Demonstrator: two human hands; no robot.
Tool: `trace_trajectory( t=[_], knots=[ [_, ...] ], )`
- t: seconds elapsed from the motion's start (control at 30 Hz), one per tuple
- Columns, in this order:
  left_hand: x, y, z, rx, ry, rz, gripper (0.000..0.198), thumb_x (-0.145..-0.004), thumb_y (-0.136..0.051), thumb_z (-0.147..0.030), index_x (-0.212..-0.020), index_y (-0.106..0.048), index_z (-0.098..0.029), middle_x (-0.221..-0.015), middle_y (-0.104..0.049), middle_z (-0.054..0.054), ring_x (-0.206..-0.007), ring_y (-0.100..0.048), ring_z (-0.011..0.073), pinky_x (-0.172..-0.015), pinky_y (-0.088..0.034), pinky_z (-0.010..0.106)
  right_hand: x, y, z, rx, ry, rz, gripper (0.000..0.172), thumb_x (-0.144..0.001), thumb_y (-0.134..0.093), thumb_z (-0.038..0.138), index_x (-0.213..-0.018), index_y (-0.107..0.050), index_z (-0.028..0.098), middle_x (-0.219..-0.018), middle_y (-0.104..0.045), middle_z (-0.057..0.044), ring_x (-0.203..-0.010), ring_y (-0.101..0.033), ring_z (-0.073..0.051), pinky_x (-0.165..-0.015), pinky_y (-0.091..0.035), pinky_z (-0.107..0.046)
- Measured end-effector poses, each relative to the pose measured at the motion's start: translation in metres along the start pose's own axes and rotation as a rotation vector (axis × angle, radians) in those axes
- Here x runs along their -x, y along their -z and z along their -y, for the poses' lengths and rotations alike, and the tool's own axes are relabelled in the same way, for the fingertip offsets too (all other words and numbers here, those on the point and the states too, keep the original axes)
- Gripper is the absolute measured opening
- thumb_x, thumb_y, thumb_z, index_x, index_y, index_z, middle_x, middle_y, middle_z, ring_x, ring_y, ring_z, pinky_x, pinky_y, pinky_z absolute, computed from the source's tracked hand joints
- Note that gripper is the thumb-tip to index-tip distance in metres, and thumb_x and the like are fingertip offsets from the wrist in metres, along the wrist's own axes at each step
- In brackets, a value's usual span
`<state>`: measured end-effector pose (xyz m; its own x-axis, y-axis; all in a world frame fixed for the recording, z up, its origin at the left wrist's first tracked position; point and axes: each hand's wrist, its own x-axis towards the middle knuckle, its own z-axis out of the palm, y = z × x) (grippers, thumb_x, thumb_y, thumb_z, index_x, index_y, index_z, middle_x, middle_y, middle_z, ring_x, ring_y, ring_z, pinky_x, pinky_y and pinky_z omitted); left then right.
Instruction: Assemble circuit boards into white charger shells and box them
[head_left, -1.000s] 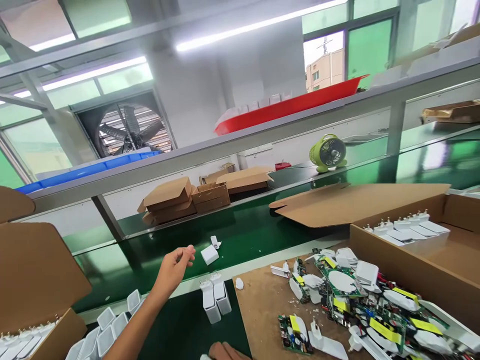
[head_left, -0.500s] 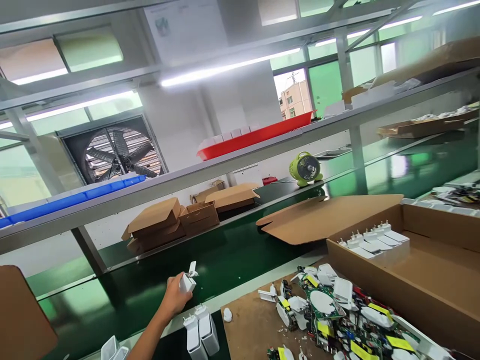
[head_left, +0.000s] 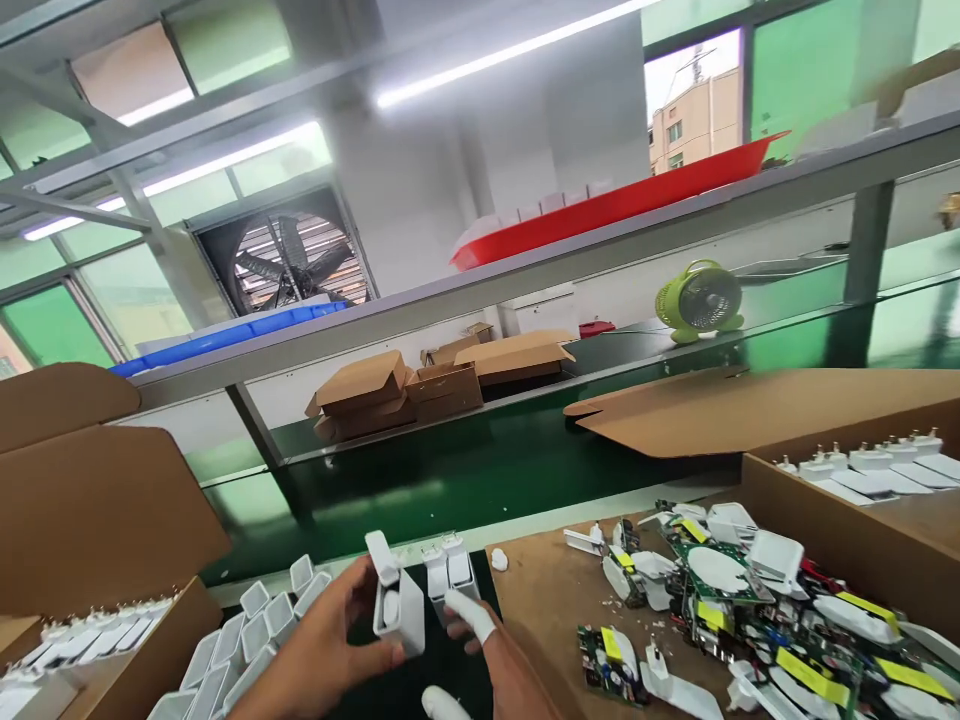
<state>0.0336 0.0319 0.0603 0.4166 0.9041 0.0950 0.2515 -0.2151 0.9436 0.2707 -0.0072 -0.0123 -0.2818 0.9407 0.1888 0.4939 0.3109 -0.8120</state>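
Observation:
My left hand (head_left: 341,640) is closed around a white plastic charger housing (head_left: 409,612), held tilted above the dark mat (head_left: 390,690). A white cap piece (head_left: 382,558) sits askew at the housing's upper end, and a rounded white part shows inside its opening. To the right of it my right hand (head_left: 499,655) is spread, thumb and finger apart, with white covers on the fingertips and nothing between them. Just behind its fingertips stand two white chargers (head_left: 450,570) with plug pins. Several open white housings (head_left: 247,635) are grouped left of my left hand.
Circuit boards and white casings form a pile (head_left: 750,610) on a brown board at right. Cardboard boxes with white chargers stand at left (head_left: 187,620) and right (head_left: 847,530). Behind runs a green belt (head_left: 450,480), with a shelf (head_left: 525,250) above and a small fan (head_left: 697,300).
My left hand has come closer with the charger housing, back from over the belt. My right hand has entered from below. The view has shifted left, bringing in the left box.

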Motion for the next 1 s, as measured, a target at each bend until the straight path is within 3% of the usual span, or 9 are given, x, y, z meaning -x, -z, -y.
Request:
trace_trajectory(
  t=[0.1,0.23,0.3,0.4,0.57,0.7,0.83,0.9,1.0],
  knots=[
    [0.035,-0.024,0.019,-0.003,0.049,0.096,0.08,-0.074,-0.082,-0.011,-0.147,-0.051,-0.024,-0.146,-0.063,0.013,-0.13,-0.064,0.0305,-0.116,-0.046,0.047,0.004,-0.006,0.008,-0.125,-0.105,0.111,0.094,-0.076,-0.077,0.04,-0.16,-0.04,0.021,-0.157,-0.055,-0.016,-0.142,-0.054,-0.036,-0.12,-0.042,-0.051],
    [0.057,-0.031,0.033,-0.085,0.169,0.003,0.112,-0.065,-0.08,0.0,-0.161,-0.027,-0.026,-0.145,-0.059,0.015,-0.124,-0.066,0.0302,-0.106,-0.054,0.046,0.01,-0.009,0.015,-0.063,-0.174,0.26,0.09,-0.08,-0.076,0.042,-0.161,-0.04,0.026,-0.158,-0.055,-0.014,-0.146,-0.051,-0.038,-0.122,-0.038,-0.054],
    [0.064,-0.026,0.024,-0.201,0.139,-0.086,0.095,-0.067,-0.081,-0.003,-0.15,-0.042,-0.027,-0.141,-0.059,0.012,-0.124,-0.065,0.0292,-0.105,-0.056,0.044,0.011,-0.01,0.014,-0.04,-0.188,0.262,0.092,-0.08,-0.077,0.043,-0.163,-0.038,0.029,-0.16,-0.054,-0.012,-0.147,-0.049,-0.038,-0.123,-0.036,-0.054],
    [0.074,-0.021,0.011,-0.495,-0.069,-0.106,0.044,-0.082,-0.08,-0.011,-0.12,-0.064,-0.027,-0.126,-0.065,0.006,-0.115,-0.067,0.0255,-0.102,-0.057,0.04,0.011,-0.01,0.011,-0.035,-0.179,0.281,0.092,-0.081,-0.075,0.04,-0.163,-0.036,0.027,-0.16,-0.054,-0.013,-0.147,-0.05,-0.036,-0.124,-0.035,-0.053],
    [0.084,-0.036,0.034,-0.93,-0.475,-0.13,0.033,-0.096,-0.074,-0.029,-0.128,-0.066,-0.021,-0.114,-0.07,0.012,-0.104,-0.072,0.0282,-0.084,-0.066,0.035,0.014,-0.011,0.014,-0.007,-0.229,0.274,0.079,-0.08,-0.068,0.032,-0.156,-0.047,0.031,-0.155,-0.058,-0.01,-0.142,-0.054,-0.037,-0.121,-0.038,-0.052],
    [0.086,-0.044,0.048,-1.047,-0.536,-0.139,0.039,-0.098,-0.072,-0.042,-0.128,-0.065,-0.017,-0.114,-0.073,0.015,-0.105,-0.074,0.0331,-0.08,-0.068,0.039,0.014,-0.014,0.017,0.033,-0.293,0.267,0.083,-0.08,-0.071,0.035,-0.159,-0.043,0.032,-0.152,-0.061,-0.011,-0.139,-0.057,-0.039,-0.119,-0.04,-0.053],
    [0.081,-0.036,0.027,-0.813,-0.394,-0.214,0.019,-0.102,-0.065,-0.034,-0.117,-0.066,-0.022,-0.125,-0.07,0.014,-0.111,-0.075,0.0259,-0.091,-0.067,0.034,0.012,-0.027,0.0,-0.047,-0.219,0.179,0.094,-0.078,-0.077,0.042,-0.163,-0.037,0.03,-0.151,-0.063,-0.01,-0.139,-0.057,-0.035,-0.121,-0.04,-0.048],
    [0.074,-0.031,0.013,-0.783,-0.342,-0.257,0.034,-0.102,-0.062,-0.024,-0.135,-0.06,-0.025,-0.147,-0.06,0.017,-0.134,-0.064,0.0302,-0.107,-0.061,0.043,0.01,-0.034,-0.013,-0.077,-0.184,0.138,0.093,-0.079,-0.078,0.043,-0.162,-0.038,0.03,-0.15,-0.064,-0.01,-0.137,-0.06,-0.034,-0.121,-0.041,-0.048],
    [0.061,-0.027,0.003,-0.801,-0.364,-0.127,0.068,-0.095,-0.063,-0.013,-0.158,-0.043,-0.031,-0.162,-0.05,0.013,-0.153,-0.045,0.0351,-0.116,-0.052,0.054,0.006,-0.034,-0.023,-0.124,-0.112,0.176,0.081,-0.084,-0.07,0.035,-0.159,-0.042,0.027,-0.152,-0.062,-0.011,-0.141,-0.058,-0.032,-0.124,-0.038,-0.049]
  ],
)
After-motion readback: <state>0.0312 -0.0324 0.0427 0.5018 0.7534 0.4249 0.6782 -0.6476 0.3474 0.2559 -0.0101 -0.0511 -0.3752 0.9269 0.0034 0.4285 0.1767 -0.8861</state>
